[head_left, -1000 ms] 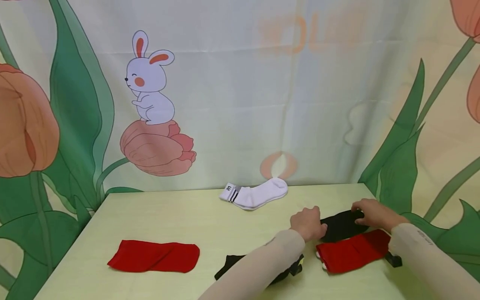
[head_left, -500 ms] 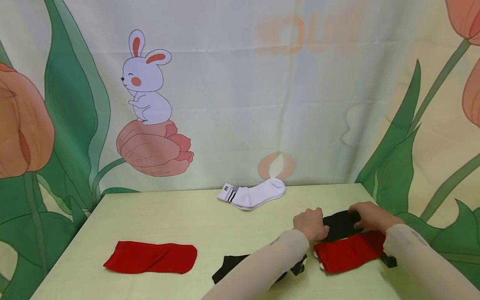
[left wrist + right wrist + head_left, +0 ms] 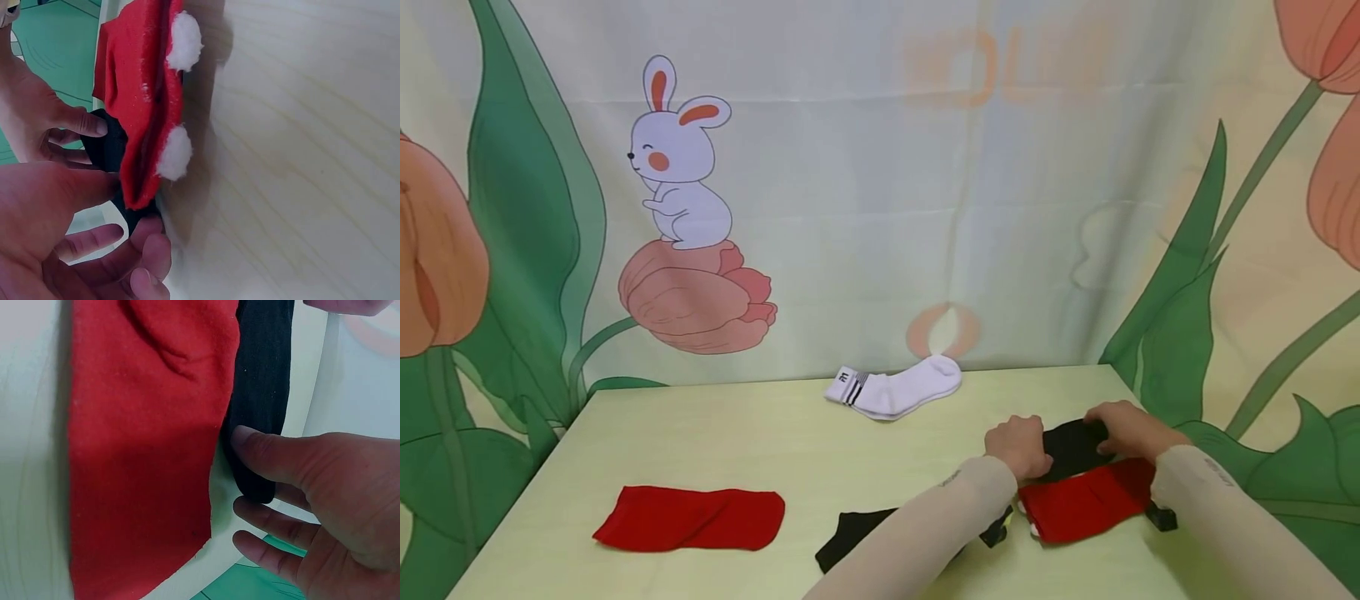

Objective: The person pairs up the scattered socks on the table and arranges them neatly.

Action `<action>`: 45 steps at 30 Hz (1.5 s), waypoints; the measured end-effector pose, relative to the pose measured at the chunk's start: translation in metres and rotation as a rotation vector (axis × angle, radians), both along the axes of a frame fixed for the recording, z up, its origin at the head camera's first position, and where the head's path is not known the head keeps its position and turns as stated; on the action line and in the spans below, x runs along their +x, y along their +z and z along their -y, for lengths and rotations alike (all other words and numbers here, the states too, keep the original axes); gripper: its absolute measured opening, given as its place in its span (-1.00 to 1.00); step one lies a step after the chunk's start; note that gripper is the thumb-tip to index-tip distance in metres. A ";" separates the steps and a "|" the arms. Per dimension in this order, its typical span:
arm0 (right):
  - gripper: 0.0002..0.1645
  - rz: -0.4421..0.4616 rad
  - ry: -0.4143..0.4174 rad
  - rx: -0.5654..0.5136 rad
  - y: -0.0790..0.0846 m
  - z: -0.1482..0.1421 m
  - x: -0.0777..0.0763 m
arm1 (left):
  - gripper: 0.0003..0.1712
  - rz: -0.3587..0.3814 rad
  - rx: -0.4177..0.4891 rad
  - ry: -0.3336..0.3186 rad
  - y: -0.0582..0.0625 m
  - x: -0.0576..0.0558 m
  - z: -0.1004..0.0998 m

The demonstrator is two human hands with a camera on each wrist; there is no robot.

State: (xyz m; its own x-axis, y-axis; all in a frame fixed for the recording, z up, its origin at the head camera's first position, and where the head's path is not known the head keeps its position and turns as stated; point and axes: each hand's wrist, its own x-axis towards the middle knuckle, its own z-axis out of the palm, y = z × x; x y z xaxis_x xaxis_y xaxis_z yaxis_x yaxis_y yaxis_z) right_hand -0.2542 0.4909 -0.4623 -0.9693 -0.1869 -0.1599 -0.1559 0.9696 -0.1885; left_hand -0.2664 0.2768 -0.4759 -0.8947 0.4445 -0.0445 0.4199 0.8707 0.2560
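A black sock (image 3: 1071, 450) lies at the right of the table, stretched between both hands. My left hand (image 3: 1020, 447) pinches its left end; in the left wrist view the thumb and fingers (image 3: 153, 253) are at the dark cloth. At the other end, my right hand (image 3: 1131, 429) pinches the sock, its thumb (image 3: 253, 440) on top and a finger behind. Directly in front of it is a red sock (image 3: 1086, 500) with white pompoms (image 3: 175, 153) at one end, touching or nearly touching the black one.
Another red sock (image 3: 692, 518) lies flat at the left of the table (image 3: 737, 442). White striped socks (image 3: 895, 392) rest by the back edge. Black socks (image 3: 857, 533) are partly hidden under the left forearm. A small black piece (image 3: 1161, 517) shows beside the nearer red sock.
The whole head view has shifted slightly, so everything appears farther left. Both hands stay at the black sock's ends, the left having closed in on its end.
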 end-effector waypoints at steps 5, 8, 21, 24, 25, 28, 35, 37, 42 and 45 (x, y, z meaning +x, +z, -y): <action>-0.48 -0.009 0.008 -0.005 0.001 0.002 0.002 | -0.75 0.009 -0.005 -0.006 -0.001 0.001 0.001; -0.48 -0.011 0.005 -0.005 0.001 0.003 0.003 | -0.76 0.010 -0.014 -0.011 0.000 0.001 0.001; -0.48 0.001 -0.001 0.011 0.003 0.003 0.003 | -0.77 0.020 -0.031 -0.027 0.000 0.001 0.001; -0.48 0.003 -0.006 0.010 0.004 0.003 0.003 | -0.77 0.021 -0.027 -0.033 0.001 0.001 0.002; -0.48 0.003 -0.003 0.012 0.004 0.003 0.003 | -0.76 0.021 -0.027 -0.035 0.001 0.001 0.003; -0.49 0.001 -0.002 0.015 0.005 0.003 0.003 | -0.76 0.020 -0.023 -0.045 0.000 -0.001 0.003; -0.49 -0.006 0.016 0.030 0.005 0.002 0.002 | -0.87 -0.001 0.008 -0.078 0.000 -0.002 0.007; -0.49 -0.006 0.016 0.032 0.005 0.002 0.003 | -0.90 -0.008 0.024 -0.091 0.001 -0.002 0.008; -0.49 -0.006 0.013 0.033 0.006 0.001 0.003 | -0.91 -0.018 0.055 -0.126 0.004 -0.002 0.010; -0.50 -0.013 0.013 0.027 0.005 -0.001 0.002 | -0.89 -0.021 0.066 -0.150 0.004 -0.002 0.011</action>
